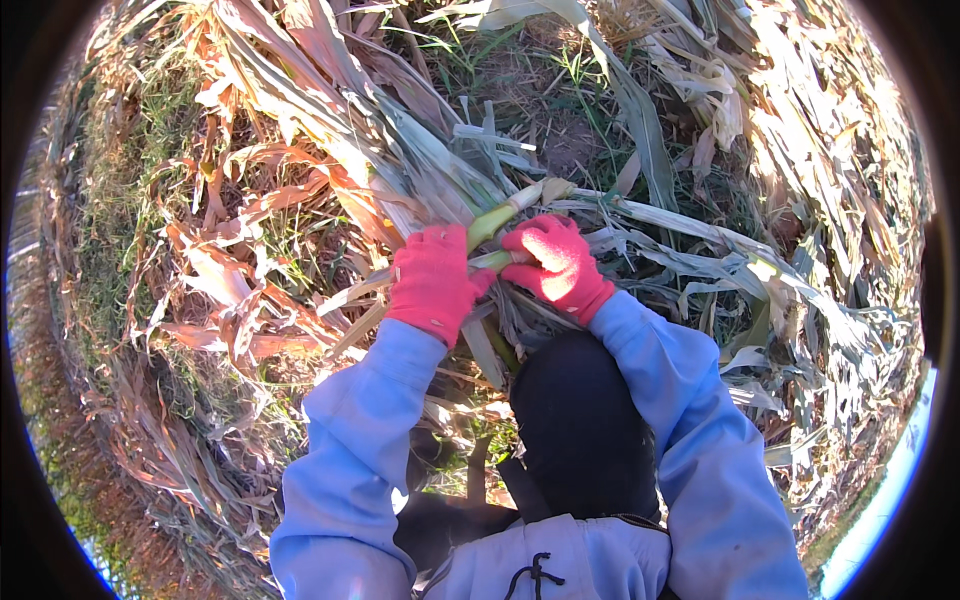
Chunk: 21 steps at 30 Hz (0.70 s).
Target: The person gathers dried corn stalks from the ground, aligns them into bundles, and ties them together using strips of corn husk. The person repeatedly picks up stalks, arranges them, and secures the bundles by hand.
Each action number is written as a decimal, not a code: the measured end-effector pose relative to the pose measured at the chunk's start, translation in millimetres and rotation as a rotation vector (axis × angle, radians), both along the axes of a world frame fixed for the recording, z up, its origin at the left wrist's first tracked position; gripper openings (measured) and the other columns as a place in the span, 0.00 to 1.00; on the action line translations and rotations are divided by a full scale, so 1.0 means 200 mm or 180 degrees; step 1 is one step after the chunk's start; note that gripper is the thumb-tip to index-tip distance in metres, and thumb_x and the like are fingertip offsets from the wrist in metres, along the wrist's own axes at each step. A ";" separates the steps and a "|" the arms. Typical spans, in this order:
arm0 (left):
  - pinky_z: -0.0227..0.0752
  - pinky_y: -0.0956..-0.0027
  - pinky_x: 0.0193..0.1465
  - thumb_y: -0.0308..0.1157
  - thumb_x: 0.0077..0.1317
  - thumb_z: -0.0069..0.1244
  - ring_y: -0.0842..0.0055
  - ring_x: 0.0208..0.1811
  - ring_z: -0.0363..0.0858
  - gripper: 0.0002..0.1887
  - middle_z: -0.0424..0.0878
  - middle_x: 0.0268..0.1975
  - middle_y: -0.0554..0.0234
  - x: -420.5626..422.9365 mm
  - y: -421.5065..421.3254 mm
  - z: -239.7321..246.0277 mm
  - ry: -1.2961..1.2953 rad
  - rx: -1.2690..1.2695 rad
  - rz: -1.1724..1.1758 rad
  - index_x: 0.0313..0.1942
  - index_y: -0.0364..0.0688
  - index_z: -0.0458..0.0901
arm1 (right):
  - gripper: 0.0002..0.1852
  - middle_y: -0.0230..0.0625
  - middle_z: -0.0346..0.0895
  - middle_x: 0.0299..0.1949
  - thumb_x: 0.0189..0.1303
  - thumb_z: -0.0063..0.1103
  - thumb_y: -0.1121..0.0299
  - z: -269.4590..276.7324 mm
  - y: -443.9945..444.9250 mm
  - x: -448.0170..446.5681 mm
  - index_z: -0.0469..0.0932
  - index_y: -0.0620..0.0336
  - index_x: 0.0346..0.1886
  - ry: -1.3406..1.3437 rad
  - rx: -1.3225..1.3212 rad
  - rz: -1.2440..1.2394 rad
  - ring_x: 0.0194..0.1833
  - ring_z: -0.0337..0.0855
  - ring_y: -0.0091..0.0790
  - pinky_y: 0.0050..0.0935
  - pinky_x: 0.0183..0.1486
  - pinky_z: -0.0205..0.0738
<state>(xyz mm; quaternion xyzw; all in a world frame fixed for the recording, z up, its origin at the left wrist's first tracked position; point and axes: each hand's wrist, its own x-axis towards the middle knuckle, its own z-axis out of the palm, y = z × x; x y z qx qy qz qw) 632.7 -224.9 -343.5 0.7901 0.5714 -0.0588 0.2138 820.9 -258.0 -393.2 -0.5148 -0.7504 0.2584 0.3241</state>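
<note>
My left hand (433,283), in a red knit glove, is closed around pale green corn stalks, its thumb turned toward the other hand. My right hand (556,264), gloved the same way, pinches the end of a short light-green stalk piece (491,261) that runs between both hands. Just above it a thicker green stalk (504,216) slants up to the right from my left hand, ending in a dry tan tip. Behind the hands a bundle of dry corn stalks and leaves (330,112) stretches to the upper left. My fingertips are partly hidden among the leaves.
A long pale stalk (675,217) reaches out to the right with leaves on it. More dry corn stalks (817,135) lie heaped along the right. Grass and bare soil (559,112) show above the hands. My dark-clothed knee (585,427) is close below them.
</note>
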 end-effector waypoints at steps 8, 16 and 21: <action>0.72 0.57 0.48 0.44 0.46 0.65 0.56 0.45 0.78 0.26 0.82 0.40 0.52 -0.04 0.06 -0.08 -0.0607 -0.0186 0.0306 0.42 0.40 0.79 | 0.20 0.35 0.75 0.38 0.39 0.74 0.60 -0.03 0.01 -0.09 0.78 0.52 0.38 -0.0374 -0.0113 -0.0387 0.44 0.75 0.46 0.47 0.51 0.64; 0.70 0.57 0.49 0.42 0.47 0.65 0.56 0.45 0.76 0.22 0.81 0.38 0.52 -0.03 -0.01 -0.06 -0.0695 0.0155 0.0666 0.39 0.40 0.80 | 0.23 0.43 0.73 0.47 0.41 0.73 0.63 0.11 0.23 -0.01 0.77 0.56 0.43 0.0338 -0.0091 0.0022 0.46 0.75 0.48 0.43 0.52 0.68; 0.69 0.56 0.50 0.43 0.49 0.63 0.56 0.44 0.76 0.23 0.81 0.38 0.54 -0.01 -0.03 -0.06 -0.0573 0.0406 0.0391 0.41 0.40 0.77 | 0.18 0.42 0.74 0.37 0.47 0.67 0.59 -0.01 0.22 -0.09 0.78 0.58 0.38 -0.0092 -0.0077 0.0083 0.42 0.73 0.51 0.45 0.46 0.67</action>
